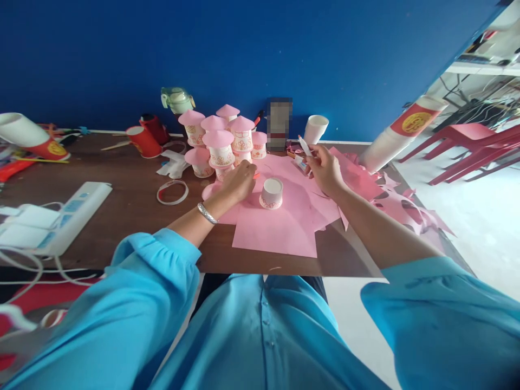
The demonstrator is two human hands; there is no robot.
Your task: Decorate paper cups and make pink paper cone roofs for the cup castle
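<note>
My right hand point(325, 169) is closed round a white marker point(304, 146) with a reddish tip that points up and left. Closed too, my left hand point(242, 181) pinches a small orange-red marker cap point(256, 175), of which only the end shows. Between the hands a white paper cup point(272, 190) stands upside down on pink paper sheets point(276, 233), with a red drawn pattern round its lower rim. Just behind my left hand are several stacked cups with drawn red flowers and pink paper cone roofs point(218, 139).
A roll of tape point(173, 193), a red cup point(144, 142) and a power strip point(79, 211) lie to the left. A phone point(279, 124) leans on the blue wall beside a white cup point(316, 129). At right are pink paper scraps point(402, 208) and a tall cup stack point(384, 151).
</note>
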